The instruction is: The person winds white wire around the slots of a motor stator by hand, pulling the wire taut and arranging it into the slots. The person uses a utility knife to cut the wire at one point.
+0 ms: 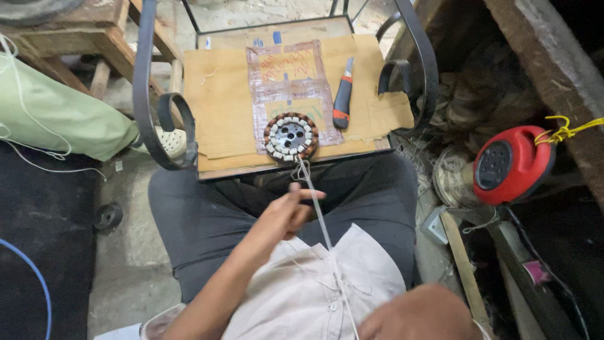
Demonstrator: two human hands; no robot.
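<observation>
My right hand point(418, 315) is cut off by the bottom edge, so I can't tell how it grips the white cord point(318, 208). The cord's lower end blurs into my shirt point(314, 289). My left hand's point(286, 214) fingertips are motion-blurred.

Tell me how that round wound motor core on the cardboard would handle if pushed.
The motor core looks like metal with copper windings, so probably heavy for its size. It lies flat, so it should slide on the cardboard, not roll. The white cord would likely drag along.
</observation>
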